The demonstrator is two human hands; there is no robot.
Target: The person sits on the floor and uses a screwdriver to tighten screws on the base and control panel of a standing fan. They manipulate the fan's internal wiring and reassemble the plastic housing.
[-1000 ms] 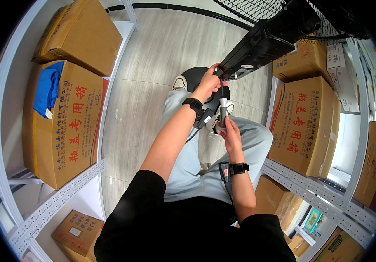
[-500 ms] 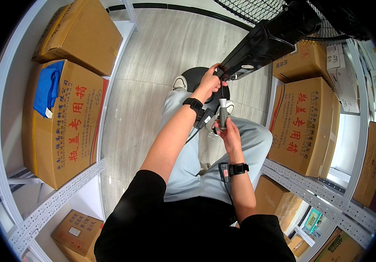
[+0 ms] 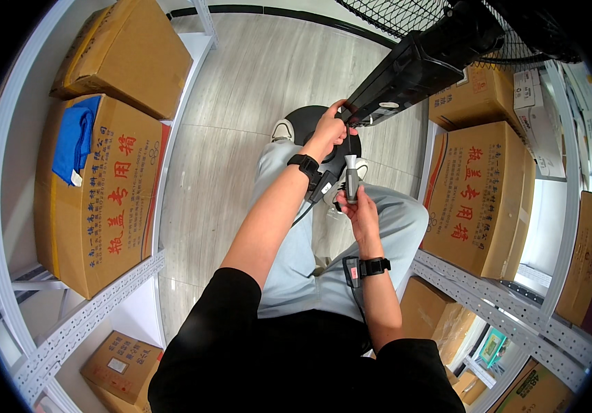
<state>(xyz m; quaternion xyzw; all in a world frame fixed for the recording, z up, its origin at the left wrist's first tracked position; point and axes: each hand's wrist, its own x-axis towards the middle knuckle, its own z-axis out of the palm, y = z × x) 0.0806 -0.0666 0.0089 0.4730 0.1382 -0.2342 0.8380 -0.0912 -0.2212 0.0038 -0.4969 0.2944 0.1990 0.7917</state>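
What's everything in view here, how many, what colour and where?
Standing fan: one, black, upper right
Round base: one, black, on the floor
Screwdriver-like tool: one, grey and white, centre
Cardboard boxes: at least eight, brown, both sides
Carton: at least one, white, right rack
Cloth: one, blue, on a left box
Racks: at least two, pale grey, either side
Shoes: two, pale, by the base
Trousers: one pair, light blue, centre
Shirt: one, black, bottom
Wristbands: two, black, one per wrist
Left hand: one, bare, at the fan's lower end
Right hand: one, bare, holding the tool
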